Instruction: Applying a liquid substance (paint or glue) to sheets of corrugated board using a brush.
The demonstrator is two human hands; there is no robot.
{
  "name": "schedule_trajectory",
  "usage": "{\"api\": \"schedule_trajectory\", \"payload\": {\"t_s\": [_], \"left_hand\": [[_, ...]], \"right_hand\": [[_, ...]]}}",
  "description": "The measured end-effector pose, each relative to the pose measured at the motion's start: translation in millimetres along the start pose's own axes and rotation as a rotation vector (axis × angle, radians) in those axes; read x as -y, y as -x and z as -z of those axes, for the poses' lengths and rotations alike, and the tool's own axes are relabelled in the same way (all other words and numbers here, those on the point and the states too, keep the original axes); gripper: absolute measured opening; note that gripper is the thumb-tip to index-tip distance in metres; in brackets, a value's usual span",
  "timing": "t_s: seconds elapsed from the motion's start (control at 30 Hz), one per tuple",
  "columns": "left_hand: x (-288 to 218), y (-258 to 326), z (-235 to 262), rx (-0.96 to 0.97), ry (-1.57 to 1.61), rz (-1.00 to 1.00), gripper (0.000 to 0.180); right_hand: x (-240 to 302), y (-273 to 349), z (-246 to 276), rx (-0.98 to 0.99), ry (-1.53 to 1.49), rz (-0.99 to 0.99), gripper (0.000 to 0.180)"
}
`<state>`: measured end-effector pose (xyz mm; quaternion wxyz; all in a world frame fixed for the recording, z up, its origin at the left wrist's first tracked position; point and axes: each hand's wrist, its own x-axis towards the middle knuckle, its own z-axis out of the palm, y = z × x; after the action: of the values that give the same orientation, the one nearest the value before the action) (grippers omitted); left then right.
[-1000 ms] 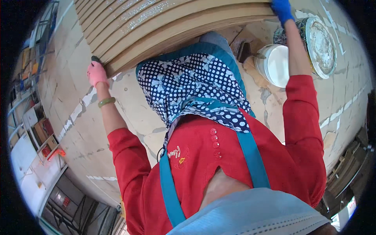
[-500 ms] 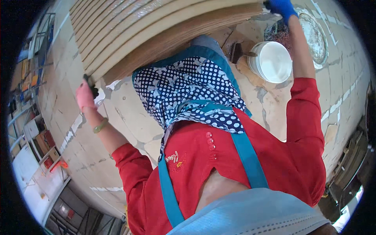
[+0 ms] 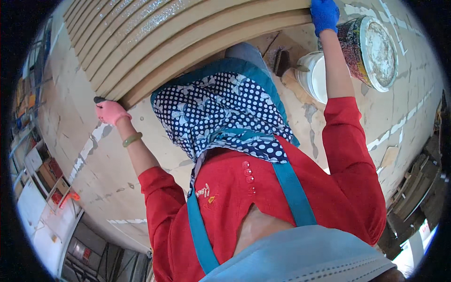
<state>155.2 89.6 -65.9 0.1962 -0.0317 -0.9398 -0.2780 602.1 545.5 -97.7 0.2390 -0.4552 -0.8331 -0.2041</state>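
Note:
A fanned stack of brown cardboard-like sheets [image 3: 155, 44] lies in front of me, its long edges stepped one behind another. Shiny, wet-looking patches run across the stepped strips. My left hand [image 3: 112, 112], in a pink glove with dark fingertips, is closed around the near left corner of the nearest sheets. At the far right end, my right hand [image 3: 324, 16], in a blue glove, grips the same near edge; its fingertips are partly hidden. A green bangle [image 3: 132, 139] circles my left wrist.
Right of the stack stands a white bucket [image 3: 311, 77], partly behind my right forearm. Beside it is a larger multicoloured pail [image 3: 353, 47] with a whitish crusted end. A dark brush-like thing [image 3: 282, 63] is near the bucket. Metal racks [image 3: 44, 178] line the left side.
My left hand has turned and closed further over the corner. My right hand has come slightly down and left. The near edge shows wider steps, and more of the multicoloured pail is visible.

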Motion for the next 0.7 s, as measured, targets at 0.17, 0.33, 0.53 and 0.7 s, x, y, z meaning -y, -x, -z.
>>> {"api": "schedule_trajectory", "payload": {"t_s": [0.17, 0.33, 0.53, 0.7], "left_hand": [[4.2, -3.3, -0.9, -0.005, -0.290, -0.041, 0.035], [-9.8, -6.3, 9.0, 0.122, -0.302, -0.091, 0.041], [12.4, -22.7, 63.2, 0.472, -0.102, 0.017, 0.046], [27.4, -5.1, 58.4, 0.585, -0.326, -0.320, 0.049]], "right_hand": [[12.2, -13.2, -5.2, 0.255, -0.076, -0.199, 0.021], [1.6, -13.3, -1.0, 0.046, -0.154, -0.126, 0.028], [-21.8, -23.2, 55.2, 0.280, -0.176, -0.448, 0.037], [-5.6, -2.9, 71.9, 0.452, -0.157, -0.030, 0.038]]}}
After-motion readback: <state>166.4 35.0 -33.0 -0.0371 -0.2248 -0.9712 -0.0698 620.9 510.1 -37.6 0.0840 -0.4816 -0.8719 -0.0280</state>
